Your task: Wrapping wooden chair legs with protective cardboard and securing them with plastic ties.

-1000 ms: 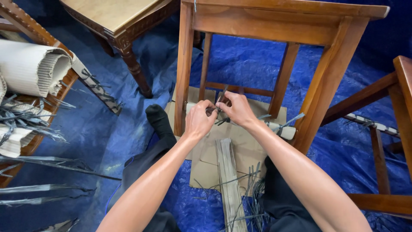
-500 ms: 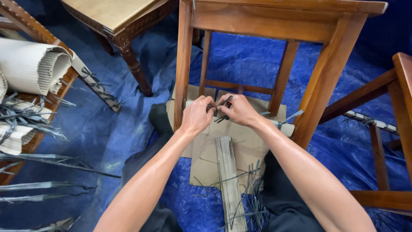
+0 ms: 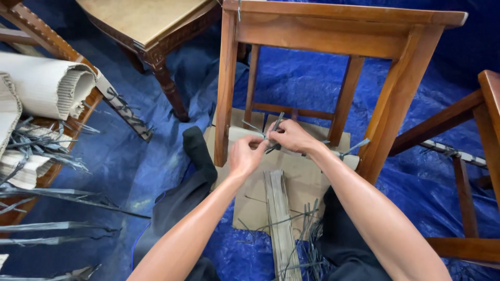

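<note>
A wooden chair frame (image 3: 396, 99) stands in front of me on a blue tarp. Its low front rung (image 3: 348, 158) is wrapped in pale cardboard. My left hand (image 3: 245, 156) and my right hand (image 3: 292, 136) meet at the rung, both pinching a dark grey plastic strap (image 3: 274, 126) tied around the wrap. The strap's loose ends stick up between my fingers. A second strap knot (image 3: 350, 150) sits further right on the rung.
Flat cardboard (image 3: 299, 177) and a stack of strips (image 3: 281, 229) lie between my legs. My left leg in a black sock (image 3: 195, 148) stretches under the chair. Another wooden table (image 3: 140, 23) stands far left, rolled corrugated cardboard (image 3: 44, 86) at left, another chair (image 3: 469, 156) at right.
My left hand has dropped slightly below the rung and pulled back from the knot, while the right hand stays on the strap. The view shifted a little.
</note>
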